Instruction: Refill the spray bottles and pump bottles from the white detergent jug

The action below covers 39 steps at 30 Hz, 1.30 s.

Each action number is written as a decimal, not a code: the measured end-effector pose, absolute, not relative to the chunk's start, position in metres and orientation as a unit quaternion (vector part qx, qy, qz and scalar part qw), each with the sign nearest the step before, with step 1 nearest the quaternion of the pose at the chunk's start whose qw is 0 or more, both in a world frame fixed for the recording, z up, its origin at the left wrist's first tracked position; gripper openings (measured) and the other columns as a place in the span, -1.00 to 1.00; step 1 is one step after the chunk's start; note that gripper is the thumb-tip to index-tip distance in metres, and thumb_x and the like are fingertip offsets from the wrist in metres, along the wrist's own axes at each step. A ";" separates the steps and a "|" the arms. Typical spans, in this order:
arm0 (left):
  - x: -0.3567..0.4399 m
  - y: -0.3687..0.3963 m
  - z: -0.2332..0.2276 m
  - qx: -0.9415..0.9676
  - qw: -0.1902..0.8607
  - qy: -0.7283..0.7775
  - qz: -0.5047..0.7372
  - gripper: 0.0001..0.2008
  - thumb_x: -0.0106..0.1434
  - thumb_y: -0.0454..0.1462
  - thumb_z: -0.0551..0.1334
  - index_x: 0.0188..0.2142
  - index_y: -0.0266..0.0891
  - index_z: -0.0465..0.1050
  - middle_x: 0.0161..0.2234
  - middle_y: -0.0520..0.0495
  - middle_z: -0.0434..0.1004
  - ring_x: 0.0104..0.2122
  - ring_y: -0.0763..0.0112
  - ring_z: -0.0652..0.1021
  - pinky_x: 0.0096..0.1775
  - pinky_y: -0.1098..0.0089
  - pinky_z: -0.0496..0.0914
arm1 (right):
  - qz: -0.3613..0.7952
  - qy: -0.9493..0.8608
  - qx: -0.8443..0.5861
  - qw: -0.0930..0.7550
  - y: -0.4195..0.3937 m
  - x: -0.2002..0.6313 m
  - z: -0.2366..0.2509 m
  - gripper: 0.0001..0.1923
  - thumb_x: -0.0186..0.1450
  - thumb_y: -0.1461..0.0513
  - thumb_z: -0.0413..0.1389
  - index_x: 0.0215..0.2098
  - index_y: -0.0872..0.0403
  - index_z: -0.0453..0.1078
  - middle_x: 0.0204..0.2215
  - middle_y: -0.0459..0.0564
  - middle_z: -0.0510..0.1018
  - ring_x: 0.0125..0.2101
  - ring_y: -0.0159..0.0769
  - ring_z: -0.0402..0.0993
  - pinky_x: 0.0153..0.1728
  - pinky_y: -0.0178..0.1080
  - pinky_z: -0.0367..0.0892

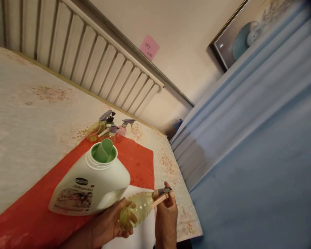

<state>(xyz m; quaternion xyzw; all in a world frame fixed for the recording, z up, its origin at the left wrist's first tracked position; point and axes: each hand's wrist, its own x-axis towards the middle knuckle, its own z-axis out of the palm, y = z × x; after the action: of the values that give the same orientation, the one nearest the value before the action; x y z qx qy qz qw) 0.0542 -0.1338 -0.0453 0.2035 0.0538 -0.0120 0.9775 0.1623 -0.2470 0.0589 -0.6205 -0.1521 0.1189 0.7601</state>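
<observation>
My left hand [112, 221] is wrapped round the base of a clear yellowish spray bottle [141, 206], which lies tilted with its top to the right. At that end, my right hand [167, 212] grips the grey and cream spray head [162, 196] around its trigger and neck. The fingers of my left hand show through the see-through plastic. Close beside the left hand stands a large white jug [93, 186] with a printed label, uncapped, its mouth showing a green pouring spout [103, 151].
Several other spray bottles [93, 131] stand together behind the jug. A red sheet [137, 162] lies on the flowered tablecloth [12, 103], with a white sheet [145, 231] under my hands. A radiator [93, 58] runs along the wall; a blue curtain [235, 166] hangs right.
</observation>
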 end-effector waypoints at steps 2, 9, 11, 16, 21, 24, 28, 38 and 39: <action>0.054 -0.133 -0.046 0.200 0.978 0.055 -0.012 -0.39 0.21 0.17 0.18 -0.02 -0.29 0.31 -0.33 -0.17 0.60 -0.51 0.29 0.58 -0.45 0.40 0.28 | 0.120 -0.165 -0.627 0.752 -0.248 0.163 0.060 -0.18 0.05 0.19 0.38 0.23 0.01 0.21 -0.30 -0.09 0.57 -0.33 -0.26 0.56 -0.25 -0.24 0.47; 0.052 -0.132 -0.042 0.197 0.979 0.059 -0.015 -0.38 0.22 0.17 0.16 -0.01 -0.30 0.28 -0.34 -0.17 0.61 -0.51 0.29 0.58 -0.46 0.39 0.28 | 0.099 -0.232 -0.643 0.723 -0.242 0.158 0.073 -0.36 0.12 0.13 0.32 0.15 0.02 0.33 -0.32 -0.02 0.61 -0.32 -0.19 0.56 -0.16 -0.13 0.45; 0.052 -0.133 -0.040 0.195 0.979 0.060 -0.013 -0.38 0.21 0.17 0.18 -0.01 -0.30 0.28 -0.34 -0.17 0.61 -0.52 0.29 0.58 -0.47 0.40 0.28 | 0.083 -0.226 -0.667 0.705 -0.238 0.155 0.078 -0.45 0.12 0.13 0.32 0.07 0.03 0.41 -0.35 -0.03 0.62 -0.35 -0.19 0.55 -0.19 -0.15 0.44; 0.053 -0.132 -0.040 0.199 0.979 0.047 -0.009 -0.41 0.21 0.15 0.19 -0.03 -0.29 0.29 -0.33 -0.17 0.61 -0.51 0.29 0.59 -0.45 0.40 0.28 | 0.032 -0.245 -0.713 0.656 -0.238 0.154 0.084 -0.57 0.15 0.16 0.30 -0.02 0.05 0.48 -0.34 -0.02 0.63 -0.32 -0.16 0.54 -0.20 -0.17 0.42; 0.054 -0.131 -0.045 0.202 0.978 0.049 -0.031 -0.38 0.21 0.18 0.15 -0.02 -0.29 0.25 -0.35 -0.20 0.62 -0.54 0.26 0.59 -0.50 0.39 0.29 | 0.027 -0.268 -0.706 0.655 -0.245 0.157 0.080 -0.41 0.12 0.19 0.31 0.11 0.14 0.40 -0.19 0.06 0.63 -0.15 -0.09 0.53 -0.07 -0.12 0.38; 0.054 -0.130 -0.048 0.193 0.979 0.033 -0.048 -0.37 0.25 0.18 0.09 0.02 -0.31 0.23 -0.36 -0.24 0.62 -0.58 0.26 0.58 -0.54 0.40 0.28 | 0.108 -0.264 -0.649 0.706 -0.245 0.156 0.082 -0.37 0.09 0.15 0.34 0.12 0.06 0.39 -0.24 0.03 0.63 -0.19 -0.10 0.55 -0.05 -0.06 0.40; 0.054 -0.131 -0.051 0.186 0.981 0.030 -0.036 -0.36 0.27 0.18 0.06 0.04 -0.32 0.22 -0.36 -0.24 0.62 -0.57 0.25 0.58 -0.56 0.40 0.28 | 0.166 -0.262 -0.581 0.752 -0.241 0.153 0.088 -0.36 0.02 0.16 0.39 0.07 0.04 0.41 -0.28 0.00 0.62 -0.22 -0.11 0.56 -0.05 -0.01 0.41; 0.054 -0.131 -0.046 0.193 0.979 0.062 -0.027 -0.41 0.26 0.18 0.08 -0.03 -0.28 0.25 -0.35 -0.22 0.61 -0.55 0.26 0.58 -0.51 0.39 0.31 | 0.138 -0.168 -0.558 0.801 -0.253 0.166 0.102 -0.48 -0.04 0.24 0.42 -0.10 -0.01 0.46 -0.29 -0.09 0.62 -0.30 -0.26 0.58 -0.25 -0.20 0.50; 0.054 -0.131 -0.045 0.193 0.979 0.064 -0.027 -0.42 0.26 0.18 0.10 -0.04 -0.28 0.26 -0.35 -0.22 0.61 -0.55 0.27 0.57 -0.51 0.39 0.31 | 0.135 -0.161 -0.554 0.806 -0.255 0.170 0.102 -0.49 -0.05 0.25 0.43 -0.13 -0.01 0.47 -0.29 -0.10 0.63 -0.31 -0.28 0.58 -0.26 -0.22 0.50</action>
<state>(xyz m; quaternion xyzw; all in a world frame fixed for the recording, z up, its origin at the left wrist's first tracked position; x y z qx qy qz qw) 0.0538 -0.1308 -0.0453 0.1929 0.0644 -0.0270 0.9787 0.1696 -0.2548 0.1021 -0.5538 -0.1614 0.1349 0.8057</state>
